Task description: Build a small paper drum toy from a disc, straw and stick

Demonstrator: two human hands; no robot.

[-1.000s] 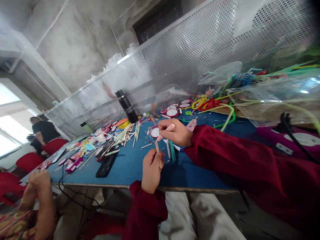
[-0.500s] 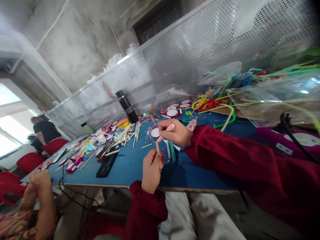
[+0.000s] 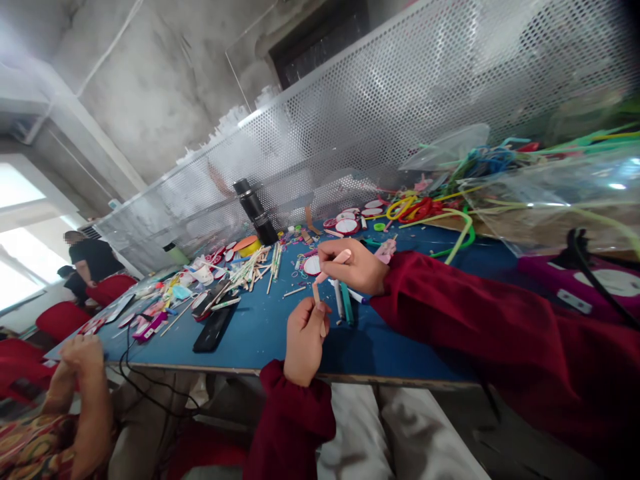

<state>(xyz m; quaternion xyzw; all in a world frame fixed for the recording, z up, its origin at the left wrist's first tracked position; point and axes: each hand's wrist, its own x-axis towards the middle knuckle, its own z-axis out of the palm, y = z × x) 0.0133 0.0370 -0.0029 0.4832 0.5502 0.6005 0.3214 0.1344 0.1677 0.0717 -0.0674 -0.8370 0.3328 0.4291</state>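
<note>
My left hand (image 3: 303, 343) is closed around a small flat wooden stick (image 3: 316, 293), held upright above the near part of the blue table (image 3: 240, 343). In my right hand (image 3: 361, 268) is a slim pink pen-like tool (image 3: 343, 257), pinched between thumb and fingers. Its lower end meets or nearly meets the top of the stick; I cannot tell whether they touch. Below my right wrist lie a teal pen (image 3: 347, 307) and a grey one. A round white disc with a red rim (image 3: 311, 266) sits just behind my right fingers.
Many loose sticks (image 3: 255, 267) and a black phone (image 3: 215, 330) lie to the left. A black bottle (image 3: 256, 213) stands by the perforated metal panel (image 3: 390, 100). Coloured pipe cleaners, plastic bags and a purple box (image 3: 555, 277) are on the right. Another person's clasped hands (image 3: 83, 353) rest at far left.
The camera view has shifted very slightly. Both hands keep the same hold and stay in almost the same place.
</note>
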